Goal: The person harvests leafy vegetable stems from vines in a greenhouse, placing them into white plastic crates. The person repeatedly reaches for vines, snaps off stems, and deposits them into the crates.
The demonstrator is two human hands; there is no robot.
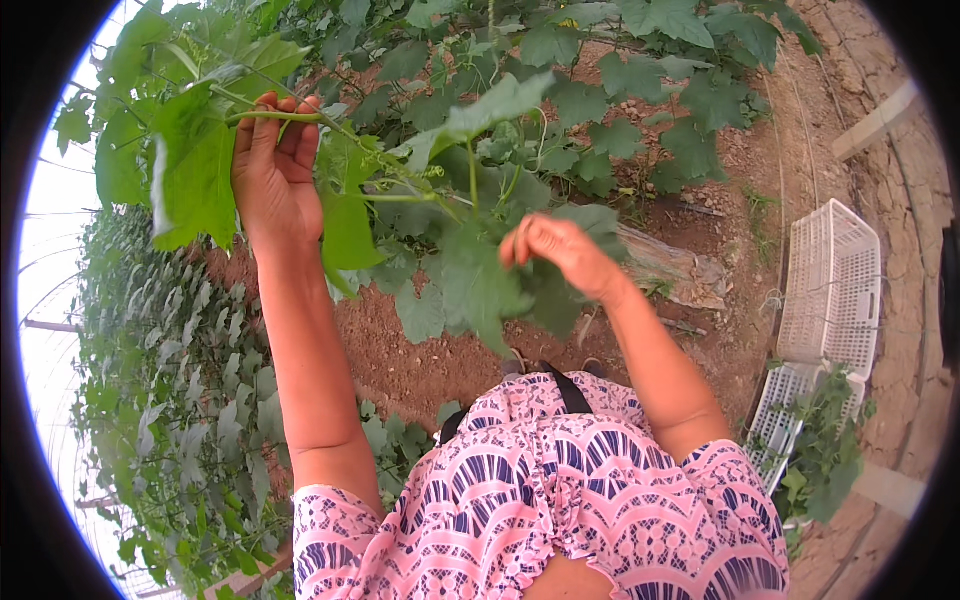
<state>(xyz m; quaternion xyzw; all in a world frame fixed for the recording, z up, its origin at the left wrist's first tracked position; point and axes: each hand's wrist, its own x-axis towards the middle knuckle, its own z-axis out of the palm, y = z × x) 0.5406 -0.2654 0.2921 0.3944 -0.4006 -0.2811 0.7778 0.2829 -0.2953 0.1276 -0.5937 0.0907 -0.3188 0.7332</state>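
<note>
My left hand (279, 172) is raised at the upper left, thumb and fingers closed around a green leaf stalk (296, 117) of a climbing vine. A broad bright green leaf (196, 165) hangs beside its wrist. From there the vine stem (386, 159) slants down to the right, bearing tendrils and more leaves. My right hand (555, 246), blurred, has its fingers curled next to a large drooping leaf (480, 270). Whether anything is between those fingers is hidden.
Two white plastic crates (829, 292) stand at the right, with cut greenery (821, 450) in the nearer one. Dense vine rows (172, 360) fill the left side. Brown soil (405, 360) lies before my feet, and concrete posts (876, 124) show at right.
</note>
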